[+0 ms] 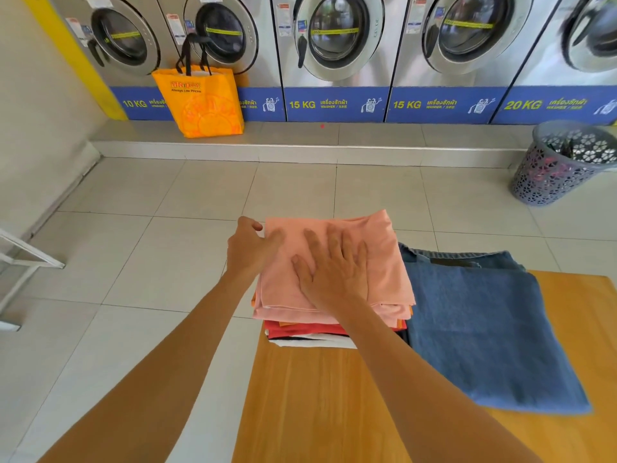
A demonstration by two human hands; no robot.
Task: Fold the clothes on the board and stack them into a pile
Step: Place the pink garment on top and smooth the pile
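A folded salmon-pink garment [384, 262] tops a pile of folded clothes [307, 332] with red, black and white layers, at the far left corner of the wooden board [317, 402]. My right hand [334, 272] lies flat on the pink garment, fingers spread. At the garment's left edge is my left hand [248, 248], its fingers curled against the fabric; whether it pinches the cloth I cannot tell. Folded blue jeans [484, 329] lie on the board just right of the pile.
A tiled floor surrounds the board. A row of washing machines [334, 38] lines the far wall on a raised step. An orange shopping bag [200, 101] stands on the step. A grey laundry basket [564, 162] sits at far right. A white metal frame [20, 262] is at left.
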